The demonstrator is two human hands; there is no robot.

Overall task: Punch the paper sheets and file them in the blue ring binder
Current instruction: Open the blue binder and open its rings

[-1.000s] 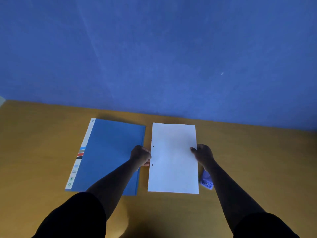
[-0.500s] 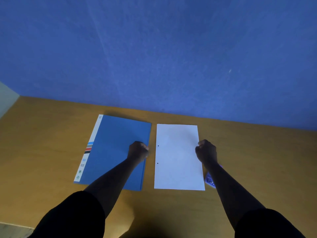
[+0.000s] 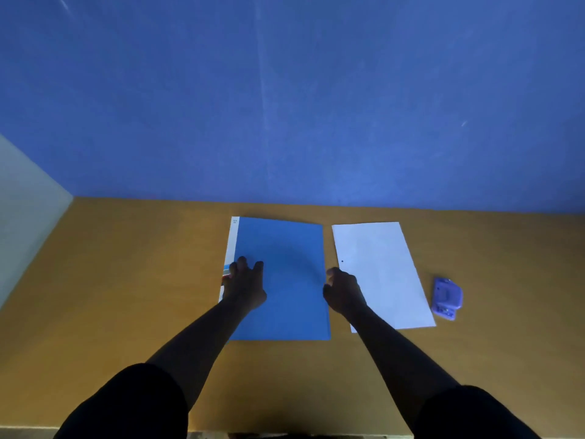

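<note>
The blue ring binder (image 3: 285,277) lay closed and flat on the wooden bench (image 3: 126,280), near the middle of the view, its white spine strip with coloured bands along the nine o'clock edge. The left hand (image 3: 245,288) rested palm-down on the binder near that spine edge, its fingers (image 3: 242,263) spread fairly wide and pointing toward twelve o'clock, gripping nothing. The right hand (image 3: 343,289) sat at the binder's three o'clock edge, in the narrow gap between the cover and the paper sheets (image 3: 386,274); its fingers were curled loosely inward, and whether they had hold of the cover edge could not be told. The paper sheets lay flat just beside the binder at three o'clock, apart from it, slightly skewed, with one punched hole visible near their nine o'clock edge; the right forearm covered their lower corner. Further toward three o'clock, just beside the sheets, a small purple hole punch (image 3: 447,297) sat on the bench. Both arms wore dark short sleeves. A blue wall (image 3: 285,106) rose behind the bench at twelve o'clock.
</note>
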